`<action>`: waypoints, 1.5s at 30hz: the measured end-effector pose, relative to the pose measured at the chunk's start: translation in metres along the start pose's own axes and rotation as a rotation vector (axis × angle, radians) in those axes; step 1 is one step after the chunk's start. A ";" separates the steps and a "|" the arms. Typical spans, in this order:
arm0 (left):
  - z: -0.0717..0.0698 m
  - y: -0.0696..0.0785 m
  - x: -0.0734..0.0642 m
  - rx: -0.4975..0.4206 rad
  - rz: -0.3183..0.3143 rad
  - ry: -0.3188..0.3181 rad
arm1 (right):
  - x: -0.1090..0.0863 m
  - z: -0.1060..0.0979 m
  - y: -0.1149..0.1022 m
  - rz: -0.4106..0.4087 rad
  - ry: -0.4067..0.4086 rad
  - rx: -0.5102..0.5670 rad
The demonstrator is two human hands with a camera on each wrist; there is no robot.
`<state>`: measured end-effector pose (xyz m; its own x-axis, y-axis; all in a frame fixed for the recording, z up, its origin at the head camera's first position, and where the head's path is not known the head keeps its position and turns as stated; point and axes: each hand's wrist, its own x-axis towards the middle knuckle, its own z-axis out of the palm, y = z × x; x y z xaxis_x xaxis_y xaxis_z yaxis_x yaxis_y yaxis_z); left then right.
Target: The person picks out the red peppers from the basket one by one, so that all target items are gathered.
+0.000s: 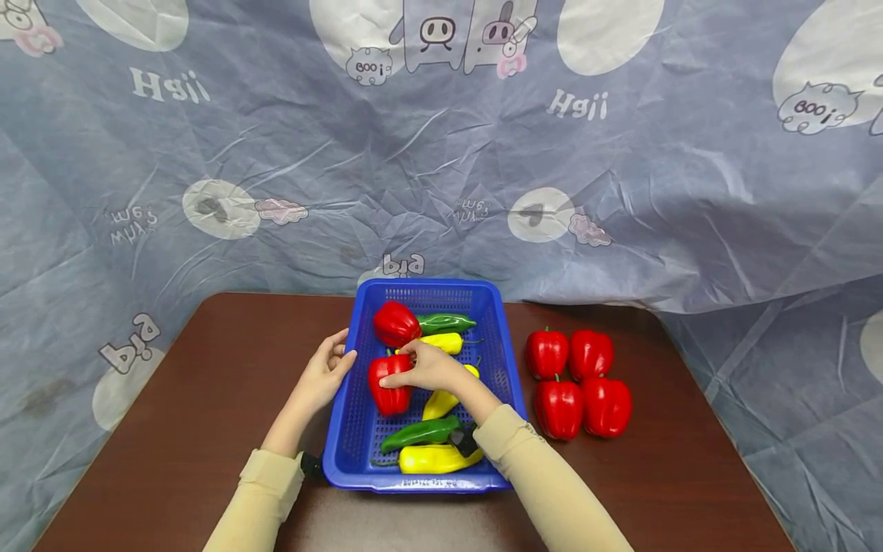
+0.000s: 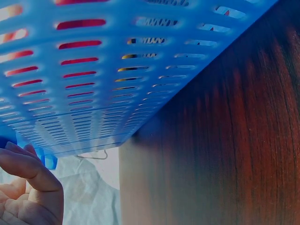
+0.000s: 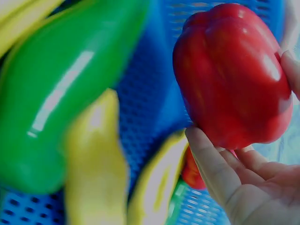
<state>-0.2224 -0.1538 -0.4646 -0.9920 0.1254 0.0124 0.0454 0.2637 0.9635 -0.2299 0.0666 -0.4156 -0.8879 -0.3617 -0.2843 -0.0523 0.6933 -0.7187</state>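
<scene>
My right hand point(image 1: 438, 369) grips a red bell pepper point(image 1: 388, 389) inside the blue plastic basket point(image 1: 512, 376). In the right wrist view the thumb and fingers hold that pepper's sides, above the basket floor. At the basket's left rim my left hand point(image 1: 321, 377) holds on, thumb at the rim and fingers bent outside. Another red bell pepper point(image 1: 396, 323) lies behind the held one. Around them in the basket are green peppers point(image 1: 422, 434) and yellow peppers point(image 1: 436, 460). The right forearm partly covers a yellow pepper point(image 1: 441, 402) in the middle.
Several red bell peppers point(image 1: 560, 410) stand grouped on the brown table point(image 1: 676, 460), right of the basket. Behind the table hangs a grey-blue printed cloth point(image 1: 428, 176). In the left wrist view the slotted basket wall point(image 2: 93, 93) rises beside the tabletop point(image 2: 225, 140).
</scene>
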 end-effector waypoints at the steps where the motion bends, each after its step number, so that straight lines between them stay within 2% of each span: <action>1: 0.000 0.000 0.000 0.001 -0.002 0.001 | -0.001 -0.003 -0.001 -0.006 0.013 0.003; 8: 0.002 -0.003 0.001 0.005 -0.001 -0.004 | -0.013 -0.025 -0.012 -0.059 0.102 0.119; 20: 0.000 -0.004 0.000 0.004 -0.002 -0.022 | -0.040 -0.056 -0.015 -0.088 0.157 0.304; 28: -0.002 -0.003 0.001 0.016 -0.002 -0.016 | -0.061 -0.079 -0.012 -0.101 0.195 0.329; 36: -0.003 0.000 0.000 0.012 -0.004 -0.009 | -0.084 -0.096 0.002 -0.098 0.251 0.358; 45: -0.002 0.003 -0.001 0.000 0.003 -0.015 | -0.109 -0.105 0.035 -0.084 0.307 0.429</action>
<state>-0.2215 -0.1549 -0.4617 -0.9901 0.1402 0.0109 0.0480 0.2637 0.9634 -0.1829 0.1961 -0.3435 -0.9850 -0.1611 -0.0616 0.0052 0.3294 -0.9442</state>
